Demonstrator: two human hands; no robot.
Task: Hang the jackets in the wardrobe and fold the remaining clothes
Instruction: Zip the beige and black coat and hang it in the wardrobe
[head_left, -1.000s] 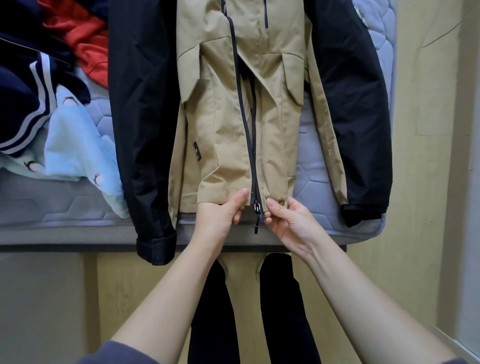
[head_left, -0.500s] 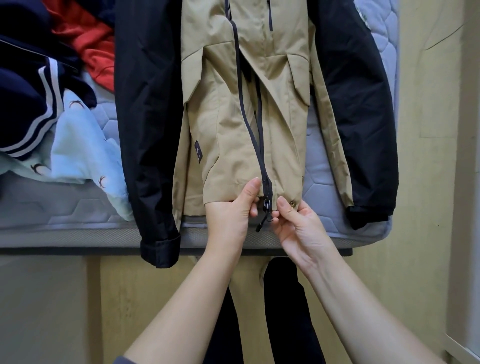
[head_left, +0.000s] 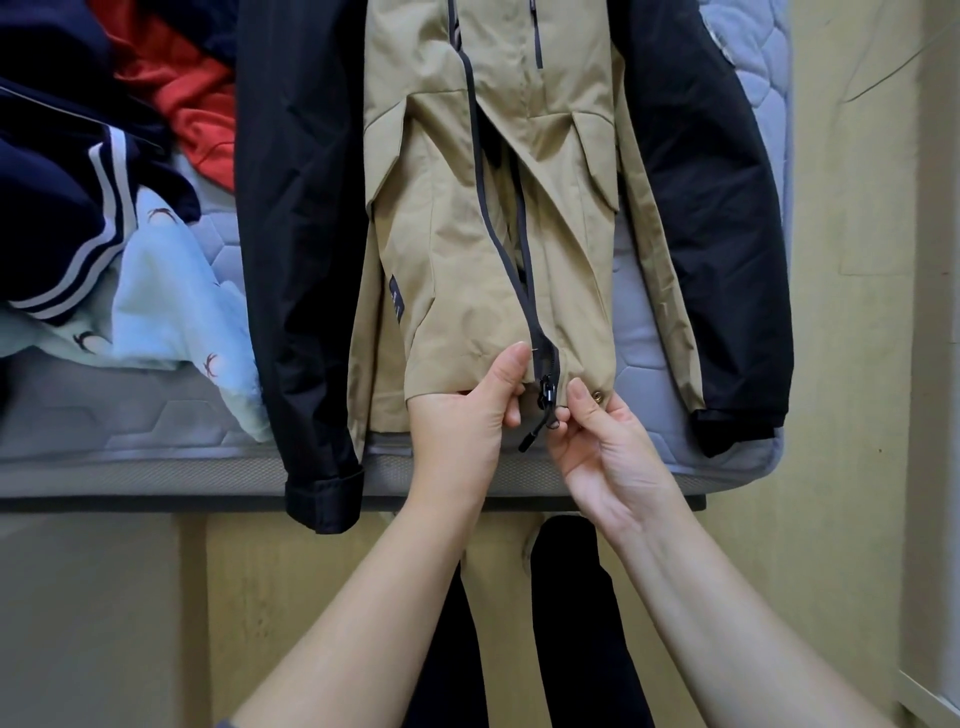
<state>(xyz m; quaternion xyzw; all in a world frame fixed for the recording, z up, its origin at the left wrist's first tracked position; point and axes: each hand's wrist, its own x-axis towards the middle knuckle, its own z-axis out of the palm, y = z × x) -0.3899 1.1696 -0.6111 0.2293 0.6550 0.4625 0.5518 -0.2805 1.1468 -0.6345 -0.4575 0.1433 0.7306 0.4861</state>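
Dark zipper slider (head_left: 546, 391), slightly higher than before.

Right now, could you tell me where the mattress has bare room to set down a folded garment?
The widest bare patch of mattress is the near edge, bordered by the light blue garment and the jacket sleeve. A narrower strip lies between the jacket's tan body and its right-hand black sleeve. The far left is crowded: navy garment, red garment.
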